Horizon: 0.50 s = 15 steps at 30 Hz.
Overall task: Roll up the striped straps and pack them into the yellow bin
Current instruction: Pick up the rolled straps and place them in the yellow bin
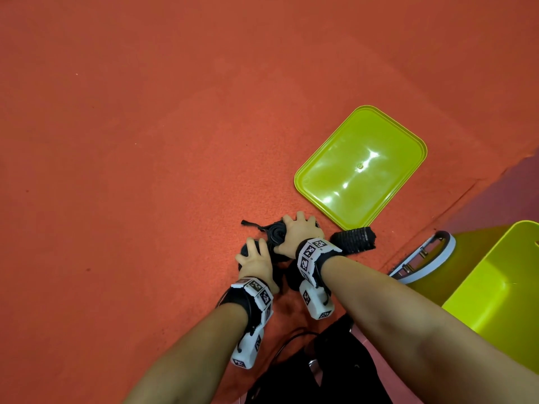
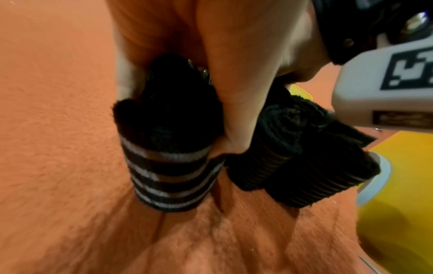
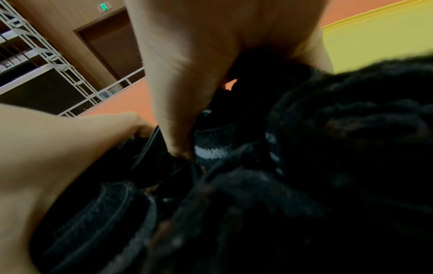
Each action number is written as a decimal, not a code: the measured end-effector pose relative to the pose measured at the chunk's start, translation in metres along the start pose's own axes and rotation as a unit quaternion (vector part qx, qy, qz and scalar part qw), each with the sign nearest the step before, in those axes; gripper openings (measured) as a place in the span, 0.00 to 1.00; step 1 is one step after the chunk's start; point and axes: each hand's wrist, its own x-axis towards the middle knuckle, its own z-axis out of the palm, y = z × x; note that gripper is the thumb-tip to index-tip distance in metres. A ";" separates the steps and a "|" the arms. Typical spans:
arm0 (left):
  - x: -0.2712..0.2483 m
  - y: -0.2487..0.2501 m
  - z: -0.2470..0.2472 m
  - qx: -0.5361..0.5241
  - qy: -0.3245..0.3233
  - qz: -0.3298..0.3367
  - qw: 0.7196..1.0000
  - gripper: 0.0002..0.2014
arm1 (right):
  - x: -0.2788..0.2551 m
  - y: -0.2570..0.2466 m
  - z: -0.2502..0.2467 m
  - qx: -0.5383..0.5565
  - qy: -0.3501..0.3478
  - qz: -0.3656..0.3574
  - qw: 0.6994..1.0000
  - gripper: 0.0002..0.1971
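Head view is showing both hands down on the orange carpet (image 1: pixel 116 170), bunched together over a cluster of rolled straps. The left hand (image 1: pixel 256 265) is gripping one rolled strap (image 1: pixel 248 249) from above, and the left wrist view is making that really clear: fingers (image 2: pixel 236 111) and thumb are wrapping around a black roll with grey-white stripes (image 2: pixel 168 176) that's standing on end on the carpet. Right beside it, touching, two more dark ribbed rolls (image 2: pixel 293 166) are lying side by side.

The right hand (image 1: pixel 297 234) is sitting just ahead of the left, fingers spread and curling over another dark roll (image 1: pixel 277 233), with a loose strap tail (image 1: pixel 250 224) sticking out to the left of it. The right wrist view is mostly dark and blurry, but the thumb is pressing into black fabric with a bit of striped strap (image 3: pixel 211 148) peeking next to it, so it's grasping that bundle.

One more rolled strap (image 1: pixel 354 239) is lying on its own just right of the right wrist, not touched by either hand.

The yellow bin (image 1: pixel 495 287) is standing off to the right of the right forearm, near but apart from the rolls. Its flat yellow lid (image 1: pixel 361 167) is lying on the carpet just beyond the hands.
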 end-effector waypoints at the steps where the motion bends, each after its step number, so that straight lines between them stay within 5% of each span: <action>1: 0.000 -0.004 -0.001 -0.003 0.012 0.003 1.000 0.58 | -0.001 -0.001 0.000 -0.002 0.008 -0.005 1.000 0.38; 15: 0.005 -0.018 -0.003 0.009 0.035 0.015 0.999 0.56 | 0.010 -0.014 -0.022 -0.105 0.056 -0.085 0.989 0.34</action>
